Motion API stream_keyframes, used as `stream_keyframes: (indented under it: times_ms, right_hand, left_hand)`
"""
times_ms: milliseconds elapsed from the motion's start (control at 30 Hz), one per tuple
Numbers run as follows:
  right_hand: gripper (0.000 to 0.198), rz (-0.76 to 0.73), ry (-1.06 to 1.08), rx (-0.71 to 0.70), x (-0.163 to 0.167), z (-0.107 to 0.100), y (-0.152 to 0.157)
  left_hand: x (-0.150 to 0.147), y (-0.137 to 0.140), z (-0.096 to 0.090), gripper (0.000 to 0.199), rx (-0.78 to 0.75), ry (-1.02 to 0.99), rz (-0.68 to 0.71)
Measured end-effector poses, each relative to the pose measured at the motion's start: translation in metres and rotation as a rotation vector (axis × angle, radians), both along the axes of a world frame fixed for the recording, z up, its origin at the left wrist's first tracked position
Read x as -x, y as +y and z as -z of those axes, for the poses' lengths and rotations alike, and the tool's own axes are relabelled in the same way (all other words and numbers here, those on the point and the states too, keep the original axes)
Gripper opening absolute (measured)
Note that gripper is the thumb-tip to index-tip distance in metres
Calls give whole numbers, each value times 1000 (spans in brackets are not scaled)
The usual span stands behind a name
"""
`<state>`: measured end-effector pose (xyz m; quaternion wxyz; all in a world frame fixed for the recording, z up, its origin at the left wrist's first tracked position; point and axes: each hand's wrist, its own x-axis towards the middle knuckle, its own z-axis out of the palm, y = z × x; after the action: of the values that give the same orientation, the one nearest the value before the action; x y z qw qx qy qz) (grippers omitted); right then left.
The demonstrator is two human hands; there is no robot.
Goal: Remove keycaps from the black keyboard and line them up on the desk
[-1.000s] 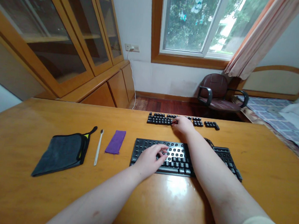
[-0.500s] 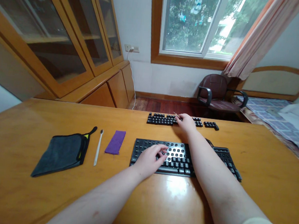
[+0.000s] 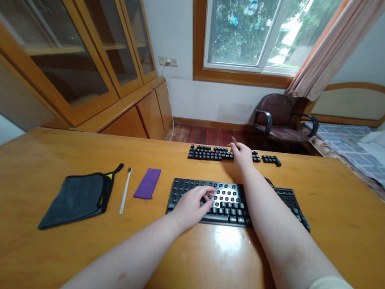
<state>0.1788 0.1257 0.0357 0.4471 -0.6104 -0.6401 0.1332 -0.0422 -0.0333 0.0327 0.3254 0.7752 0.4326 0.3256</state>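
Note:
A black keyboard (image 3: 219,219) lies on the desk, many of its upper keycaps off and bare key stems showing. My left hand (image 3: 196,203) rests on its left half, fingers curved, thumb and forefinger apart with nothing visible between them. Loose black keycaps (image 3: 208,153) stand in rows along the desk's far edge. Over these rows reaches my right hand (image 3: 241,155), its fingers closed on a thin brown stick-like tool (image 3: 235,142) that points up and away. My right hand hides some keycaps, and my right forearm covers part of the keyboard.
Left of the keyboard lie a purple cloth (image 3: 147,184), a white toothbrush (image 3: 125,192) and a folded grey cloth (image 3: 78,199) with black edging. A small keycap group (image 3: 271,160) sits at the far right. Beyond the desk (image 3: 175,260) stands an office chair (image 3: 277,116).
My right hand has shifted slightly right, and the tool in it now tips up more. My left hand stays on the keyboard. The whole view has moved a little.

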Motion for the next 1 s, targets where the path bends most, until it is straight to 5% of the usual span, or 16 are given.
stream_keyframes:
  times_ms: [133,233,400,600,700,1000]
  right_hand:
    - [50,61,420,-238,4,-32,-12]
    - [56,-33,522,-300,2,-61,-34]
    - [65,-155,376,-39,-8,-66,-84]
    - [37,-404,164,360,-1,-45,-116]
    - [26,-552,-102,346,4,-51,-122]
    - [34,-582,-538,327,9,-46,-128]
  left_hand:
    - [1,0,-3,27,-57,79,26]
    - [0,-2,-5,27,-132,177,76]
    - [-2,-8,-4,25,-231,316,164]
    - [-2,-10,-5,30,-289,411,215]
    - [-1,-13,-7,32,-313,446,266]
    - [-3,-16,-6,46,-310,567,371]
